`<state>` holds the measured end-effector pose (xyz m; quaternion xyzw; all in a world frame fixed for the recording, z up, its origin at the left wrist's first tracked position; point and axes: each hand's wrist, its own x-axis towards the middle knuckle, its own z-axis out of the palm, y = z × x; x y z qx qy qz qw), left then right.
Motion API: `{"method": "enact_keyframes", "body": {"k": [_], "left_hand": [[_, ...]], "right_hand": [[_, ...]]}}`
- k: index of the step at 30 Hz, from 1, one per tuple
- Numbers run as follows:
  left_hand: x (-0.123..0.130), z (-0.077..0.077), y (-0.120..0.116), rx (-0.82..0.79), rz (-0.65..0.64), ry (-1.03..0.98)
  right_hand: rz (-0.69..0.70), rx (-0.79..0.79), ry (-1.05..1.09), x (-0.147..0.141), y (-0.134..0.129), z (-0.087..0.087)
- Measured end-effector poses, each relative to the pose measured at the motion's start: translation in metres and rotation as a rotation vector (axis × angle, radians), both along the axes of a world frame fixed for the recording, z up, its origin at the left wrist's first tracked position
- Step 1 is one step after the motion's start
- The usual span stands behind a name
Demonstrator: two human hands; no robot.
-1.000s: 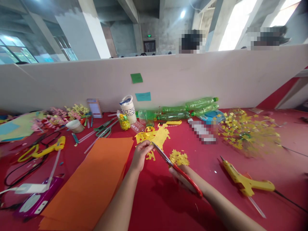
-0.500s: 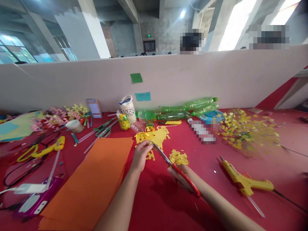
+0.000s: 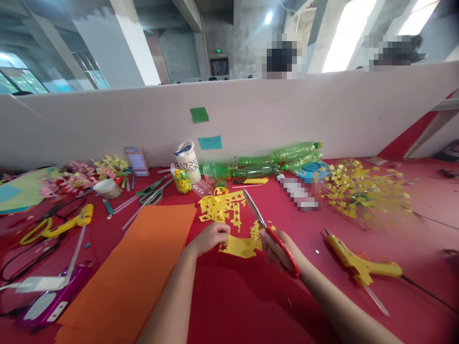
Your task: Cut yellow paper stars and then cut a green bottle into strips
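Note:
My left hand (image 3: pixel 210 238) pinches the left end of a piece of yellow paper (image 3: pixel 241 247) with star-shaped cutouts along its edge. My right hand (image 3: pixel 292 247) is closed round a pair of red-handled scissors (image 3: pixel 256 209), whose blades look nearly together and point up and left, apart from the paper. A small pile of yellow paper stars (image 3: pixel 256 232) lies just behind the paper, partly covered by it. Farther back sit yellow paper scraps (image 3: pixel 217 208) with star-shaped holes.
Orange sheets (image 3: pixel 136 267) lie left of my hands. A yellow glue gun (image 3: pixel 362 265) rests at right, and another yellow glue gun (image 3: pixel 68 224) at far left. Green plastic bottles (image 3: pixel 258 169), a utility knife (image 3: pixel 254 181) and a yellow star bunch (image 3: pixel 362 191) are behind.
My left hand has come down and toward me, and now holds a wider yellow piece near the stars. The scissors have moved right, away from my left fingers.

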<state>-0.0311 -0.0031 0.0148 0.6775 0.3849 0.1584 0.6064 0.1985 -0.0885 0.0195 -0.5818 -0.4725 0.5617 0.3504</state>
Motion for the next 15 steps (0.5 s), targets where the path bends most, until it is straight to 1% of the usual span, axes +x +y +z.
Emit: {"method": "enact_keyframes", "body": {"k": [4, 6, 7, 9, 11, 12, 15], "left_hand": [[-0.003, -0.006, 0.003, 0.104, -0.097, 0.223], [-0.004, -0.006, 0.005, 0.168, -0.099, 0.271], [-0.005, -0.006, 0.005, 0.21, -0.075, 0.276], [-0.003, -0.003, 0.004, 0.295, 0.015, 0.241], [0.001, 0.001, 0.001, 0.325, 0.076, 0.149], [0.005, 0.002, -0.002, 0.311, 0.077, 0.092], [0.019, 0.003, -0.01, 0.223, -0.008, -0.026]], "right_hand": [[-0.013, 0.025, 0.012, -0.001, 0.0, -0.003], [-0.019, 0.023, 0.01, -0.001, 0.001, -0.004], [-0.022, 0.023, 0.009, 0.0, 0.001, -0.004], [-0.033, 0.023, 0.007, 0.0, 0.002, -0.004], [-0.046, 0.025, 0.0, 0.0, 0.002, -0.002], [-0.052, 0.023, -0.008, -0.001, 0.002, -0.001], [-0.059, -0.001, -0.056, -0.005, 0.001, 0.003]]}}
